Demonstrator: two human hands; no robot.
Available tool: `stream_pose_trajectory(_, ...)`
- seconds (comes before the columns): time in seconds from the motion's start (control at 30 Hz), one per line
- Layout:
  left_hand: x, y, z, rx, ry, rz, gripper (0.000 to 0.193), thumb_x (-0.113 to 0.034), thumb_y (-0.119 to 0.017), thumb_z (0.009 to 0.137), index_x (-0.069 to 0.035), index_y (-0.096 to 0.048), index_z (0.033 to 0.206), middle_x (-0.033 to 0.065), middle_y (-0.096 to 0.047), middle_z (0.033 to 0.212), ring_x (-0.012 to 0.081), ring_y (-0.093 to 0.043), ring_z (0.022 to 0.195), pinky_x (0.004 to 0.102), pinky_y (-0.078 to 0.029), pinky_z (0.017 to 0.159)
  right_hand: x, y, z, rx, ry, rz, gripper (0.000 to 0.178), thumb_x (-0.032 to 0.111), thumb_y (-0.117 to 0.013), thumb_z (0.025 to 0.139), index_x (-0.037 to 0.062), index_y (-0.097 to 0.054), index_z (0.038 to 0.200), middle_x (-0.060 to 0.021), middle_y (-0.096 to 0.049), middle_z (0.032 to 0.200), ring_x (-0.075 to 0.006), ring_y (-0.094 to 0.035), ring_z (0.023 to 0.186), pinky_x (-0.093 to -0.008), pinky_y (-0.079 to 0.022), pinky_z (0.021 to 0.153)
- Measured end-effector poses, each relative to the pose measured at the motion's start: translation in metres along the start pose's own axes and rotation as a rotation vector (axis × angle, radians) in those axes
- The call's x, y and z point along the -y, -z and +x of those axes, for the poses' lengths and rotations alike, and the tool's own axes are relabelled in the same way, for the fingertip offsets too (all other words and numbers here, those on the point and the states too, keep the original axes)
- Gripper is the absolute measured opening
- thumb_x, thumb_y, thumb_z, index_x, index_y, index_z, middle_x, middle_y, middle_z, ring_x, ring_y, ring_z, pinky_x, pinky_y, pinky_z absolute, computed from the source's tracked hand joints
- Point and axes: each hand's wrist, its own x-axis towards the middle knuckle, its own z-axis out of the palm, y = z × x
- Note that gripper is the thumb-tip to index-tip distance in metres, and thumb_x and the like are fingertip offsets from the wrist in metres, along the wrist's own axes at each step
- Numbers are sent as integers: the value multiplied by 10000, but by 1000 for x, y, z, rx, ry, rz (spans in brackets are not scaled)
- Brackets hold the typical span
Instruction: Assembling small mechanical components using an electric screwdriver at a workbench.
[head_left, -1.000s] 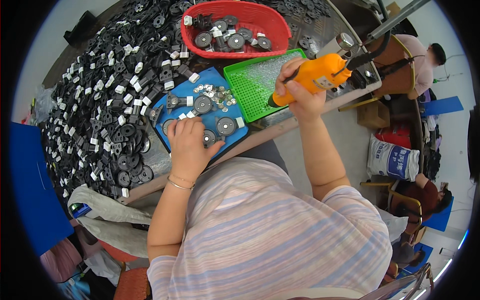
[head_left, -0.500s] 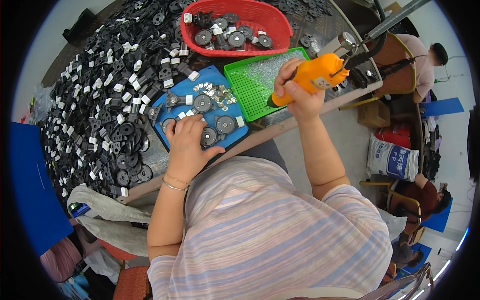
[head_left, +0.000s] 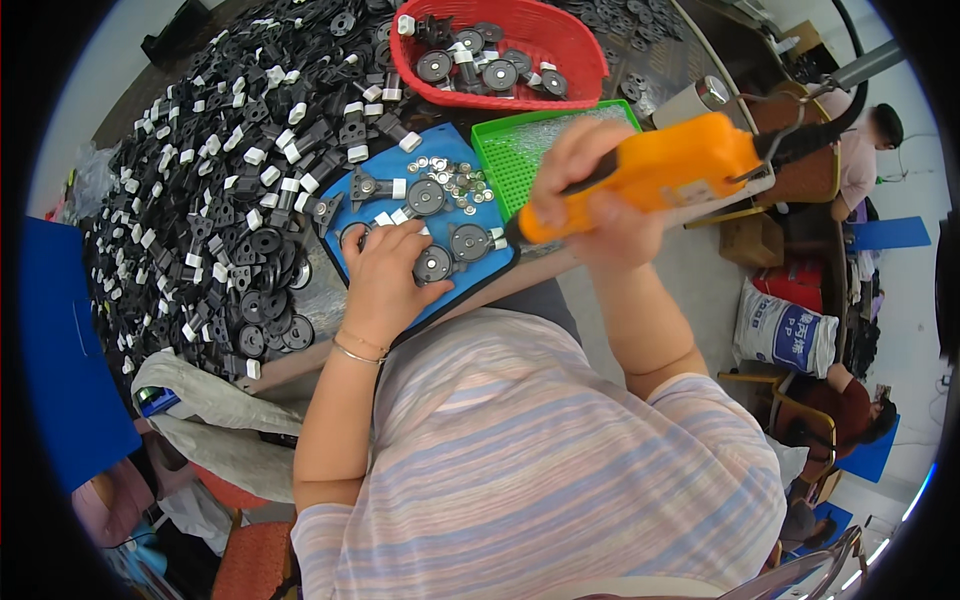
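Note:
My right hand (head_left: 610,205), smeared by motion, is wrapped round an orange electric screwdriver (head_left: 680,170). The dark nose of this tool points left, beyond the right edge of a blue mat (head_left: 505,250). Palm down, my left hand (head_left: 385,275) rests over black wheel parts on the mat, fingers spread and thumb out to the side. Beneath its fingers a dark wheel (head_left: 354,236) is partly hidden, and another wheel (head_left: 433,263) lies by the thumb. Two more wheels with white ends, a black bracket (head_left: 370,187) and several small metal rings (head_left: 462,183) share the mat.
A large heap of black-and-white parts (head_left: 240,170) covers the table's left side. At the back stands a red basket (head_left: 598,72) of wheel parts. A green tray (head_left: 500,155) holds small shiny pieces, near a white cylindrical flask (head_left: 690,105). Other people sit at the far right.
The orange screwdriver has risen and looks larger, its tip swung left towards the mat. My left hand stays on the wheel parts. The whole view has shifted slightly.

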Motion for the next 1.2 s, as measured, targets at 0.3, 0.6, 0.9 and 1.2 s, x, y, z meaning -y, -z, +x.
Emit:
stream_pose_trajectory(0.3, -1, -3, -1, -34, 3, 45, 450, -299, -786, 594, -102, -644, 972, 40, -614, 1103, 202, -540, 1010, 471, -255, 996, -38, -52, 1, 81, -96, 14, 229, 86, -684, 729, 7, -544, 893, -113, -521, 860, -147, -551, 699, -237, -468, 621)
stream_pose_trajectory(0.6, 5, -11, -1, -140, -87, 110, 428, -339, -722, 647, -132, -621, 1007, 12, -610, 917, 201, -540, 887, 466, -285, 941, -52, -56, -3, 174, -157, -33, 206, 105, -704, 733, 37, -561, 865, -83, -545, 844, -138, -534, 726, -257, -451, 658)
stream_pose_trajectory(0.9, 0, -10, 1, -223, -71, 27, 394, -335, -717, 646, -119, -630, 964, 20, -596, 834, 212, -537, 856, 462, -297, 920, -57, -58, -3, 192, -177, -3, 239, 118, -724, 714, 33, -561, 866, -73, -550, 845, -150, -536, 779, -266, -442, 694)
stream_pose_trajectory(1.2, -6, -5, -7, -91, -26, 147, 592, -325, -816, 523, -82, -609, 1021, 33, -606, 1076, 220, -517, 1024, 505, -247, 995, -11, -44, 21, 212, -28, 224, 335, 240, -692, 756, 19, -502, 922, -107, -491, 859, -169, -550, 609, -260, -464, 526)
